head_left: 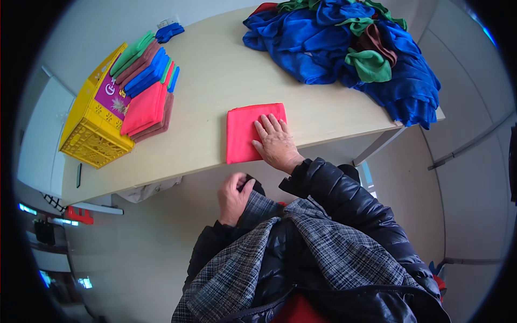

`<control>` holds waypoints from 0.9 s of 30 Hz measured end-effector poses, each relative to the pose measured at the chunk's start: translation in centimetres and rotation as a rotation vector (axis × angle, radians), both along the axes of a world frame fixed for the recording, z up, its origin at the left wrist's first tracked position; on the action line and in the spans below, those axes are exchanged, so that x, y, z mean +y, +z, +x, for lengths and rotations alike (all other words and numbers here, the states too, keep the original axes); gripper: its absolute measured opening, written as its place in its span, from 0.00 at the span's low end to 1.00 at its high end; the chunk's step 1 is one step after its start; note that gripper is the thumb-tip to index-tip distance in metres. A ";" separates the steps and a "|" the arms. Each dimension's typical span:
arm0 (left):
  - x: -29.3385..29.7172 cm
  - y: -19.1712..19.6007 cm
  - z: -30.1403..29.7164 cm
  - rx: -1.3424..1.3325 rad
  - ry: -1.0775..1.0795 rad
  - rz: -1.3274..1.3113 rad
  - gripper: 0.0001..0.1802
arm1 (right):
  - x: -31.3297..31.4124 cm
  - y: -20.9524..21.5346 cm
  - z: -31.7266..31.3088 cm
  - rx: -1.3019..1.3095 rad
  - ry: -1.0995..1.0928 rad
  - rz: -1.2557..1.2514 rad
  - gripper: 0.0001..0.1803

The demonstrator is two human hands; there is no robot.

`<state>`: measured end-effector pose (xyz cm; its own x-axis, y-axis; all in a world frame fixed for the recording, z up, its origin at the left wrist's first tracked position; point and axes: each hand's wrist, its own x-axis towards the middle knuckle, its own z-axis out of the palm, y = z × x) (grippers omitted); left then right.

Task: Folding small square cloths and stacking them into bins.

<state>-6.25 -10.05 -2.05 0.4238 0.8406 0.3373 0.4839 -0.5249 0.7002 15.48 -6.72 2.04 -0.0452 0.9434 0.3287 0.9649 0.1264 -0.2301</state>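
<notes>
A folded red cloth (242, 132) lies flat as a rough square at the table's front edge. My right hand (277, 141) rests palm down on its right half, fingers stretched out and a little apart. Below the table edge, in front of my body, is my left hand (232, 198) with its fingers curled in toward the thumb. It is beside the end of a grey checked scarf (261, 207) and something dark; whatever it may hold is hidden.
On the left, a yellow plastic crate (97, 137) stands beside a row of folded cloths (148, 102) in red, blue, green and brown. A small blue cloth (169, 32) lies behind them. Loose, mostly blue cloths (307, 48) heap up at the table's (204, 81) far right.
</notes>
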 end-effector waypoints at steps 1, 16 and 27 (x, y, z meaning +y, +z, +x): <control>0.2 -0.5 -0.1 -0.197 0.001 -0.327 0.25 | -0.3 0.0 -0.8 0.014 0.022 -0.002 0.35; 1.7 0.7 1.6 -1.002 0.191 -0.899 0.26 | -1.2 1.0 -1.8 0.228 0.241 -0.021 0.28; 5.9 6.5 0.1 -1.029 0.154 -0.757 0.20 | -1.8 2.0 1.1 0.668 0.264 -0.023 0.22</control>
